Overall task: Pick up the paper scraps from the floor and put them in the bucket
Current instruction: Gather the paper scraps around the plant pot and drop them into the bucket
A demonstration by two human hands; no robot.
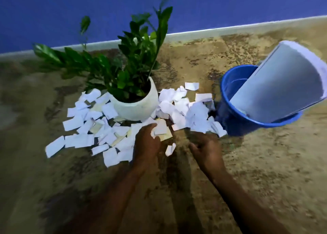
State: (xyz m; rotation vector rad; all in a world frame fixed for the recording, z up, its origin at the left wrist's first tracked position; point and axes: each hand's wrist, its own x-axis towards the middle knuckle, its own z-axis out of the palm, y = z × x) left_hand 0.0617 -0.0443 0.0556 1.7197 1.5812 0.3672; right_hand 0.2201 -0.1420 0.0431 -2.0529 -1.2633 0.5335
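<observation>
Mottled tan floor (265, 163) runs up to a pale skirting strip (230, 27) at the foot of a blue wall (70, 12). No brand, label or legible writing shows on any item.

Paper scraps (79, 139) lie spread on the floor in two groups around a white plant pot (136, 108), which stands toward the wall edge of the floor and carries a green leafy plant (134, 56). One group fans out on the pot's left and near sides; the other fills the gap between the pot and a blue bucket (235, 120). The bucket stands to the right of the pot. The nearest scraps lie against its base. A large curled white sheet (283, 85) stands in the bucket, leans right, and overhangs the rim. Scraps already inside the bucket cannot be made out.

Left hand (146, 145) is closed around a small bunch of scraps (161, 129), just near of the pot. Right hand (207, 150) is apart from the left, near the scraps beside the bucket, fingers curled; whether it grips anything cannot be told. A single scrap (170, 149) lies between the two hands.

Floor on the near side of the scraps and to the right of the bucket is bare. Motion blur softens the view.
</observation>
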